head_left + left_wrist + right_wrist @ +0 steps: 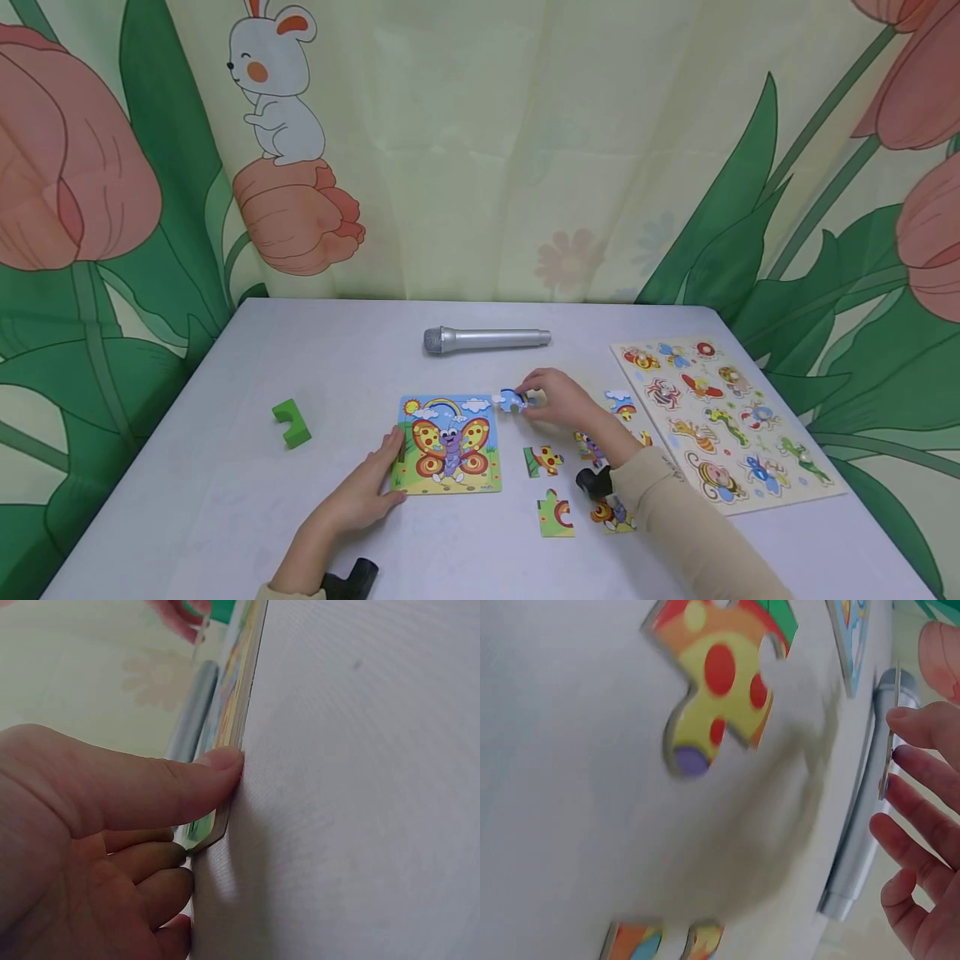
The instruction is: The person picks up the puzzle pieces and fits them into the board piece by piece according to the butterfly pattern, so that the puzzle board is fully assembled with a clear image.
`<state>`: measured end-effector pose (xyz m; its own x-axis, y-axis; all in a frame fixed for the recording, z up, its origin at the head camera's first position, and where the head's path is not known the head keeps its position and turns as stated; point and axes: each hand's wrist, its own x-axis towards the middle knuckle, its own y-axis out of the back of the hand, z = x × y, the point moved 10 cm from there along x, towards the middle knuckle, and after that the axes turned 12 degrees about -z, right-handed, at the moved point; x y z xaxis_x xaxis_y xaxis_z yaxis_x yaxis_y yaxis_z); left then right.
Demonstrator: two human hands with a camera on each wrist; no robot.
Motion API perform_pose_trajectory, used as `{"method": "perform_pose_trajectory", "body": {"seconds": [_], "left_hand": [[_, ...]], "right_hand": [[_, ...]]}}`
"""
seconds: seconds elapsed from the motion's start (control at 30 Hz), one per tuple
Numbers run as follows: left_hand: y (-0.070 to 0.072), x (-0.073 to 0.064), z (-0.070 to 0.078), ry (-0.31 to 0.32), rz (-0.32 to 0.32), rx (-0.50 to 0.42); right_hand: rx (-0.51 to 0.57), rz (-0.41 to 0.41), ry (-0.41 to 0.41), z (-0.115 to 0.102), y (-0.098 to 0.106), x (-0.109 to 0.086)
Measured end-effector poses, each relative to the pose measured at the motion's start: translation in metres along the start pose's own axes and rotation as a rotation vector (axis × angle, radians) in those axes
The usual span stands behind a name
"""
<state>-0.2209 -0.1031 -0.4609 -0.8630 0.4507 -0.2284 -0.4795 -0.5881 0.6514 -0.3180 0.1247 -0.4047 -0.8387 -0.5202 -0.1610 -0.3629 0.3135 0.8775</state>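
Note:
My right hand (pixel 561 398) pinches a blue puzzle piece (pixel 512 401) with a white cloud on it. It holds the piece just off the upper right corner of the square puzzle board (pixel 451 492), which shows a butterfly under a rainbow. In the right wrist view, the thumb and fingertips grip the piece (pixel 889 754) edge-on, above the table. At the board's lower left corner, my left hand (pixel 365 492) grips the edges, with the thumb (pixel 202 784) against the near side and fingers along the left side.
Loose puzzle pieces lie right of the board, among them a spotted wing piece (pixel 543 460) and a green one (pixel 555 513). A silver microphone (pixel 487 339) lies behind. An insect picture board (pixel 738 425) is at the right, a green block (pixel 292 423) at the left.

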Motion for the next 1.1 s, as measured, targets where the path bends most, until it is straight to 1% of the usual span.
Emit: {"method": "perform_pose_trajectory", "body": {"seconds": [0.1, 0.33, 0.57, 0.8, 0.87, 1.03, 1.1], "left_hand": [[0.0, 0.0, -0.001, 0.007, 0.0, -0.003], [0.0, -0.001, 0.002, 0.0, -0.004, -0.019], [0.0, -0.001, 0.0, 0.013, -0.006, -0.02], [-0.001, -0.001, 0.001, 0.006, -0.008, -0.017], [0.0, -0.001, 0.001, 0.004, -0.008, -0.018], [0.0, -0.002, 0.001, 0.004, -0.008, -0.018], [0.0, -0.001, 0.001, 0.005, -0.011, -0.018]], "right_hand": [[-0.001, -0.007, 0.013, -0.009, -0.004, 0.005], [0.034, -0.032, 0.0, -0.025, -0.016, 0.015], [0.025, -0.068, 0.069, -0.046, -0.027, 0.026], [-0.038, -0.094, 0.117, -0.061, -0.035, 0.036], [-0.049, -0.101, 0.12, -0.064, -0.038, 0.039], [-0.063, -0.123, 0.088, -0.067, -0.045, 0.046], [-0.077, -0.125, 0.088, -0.07, -0.047, 0.048]]}}
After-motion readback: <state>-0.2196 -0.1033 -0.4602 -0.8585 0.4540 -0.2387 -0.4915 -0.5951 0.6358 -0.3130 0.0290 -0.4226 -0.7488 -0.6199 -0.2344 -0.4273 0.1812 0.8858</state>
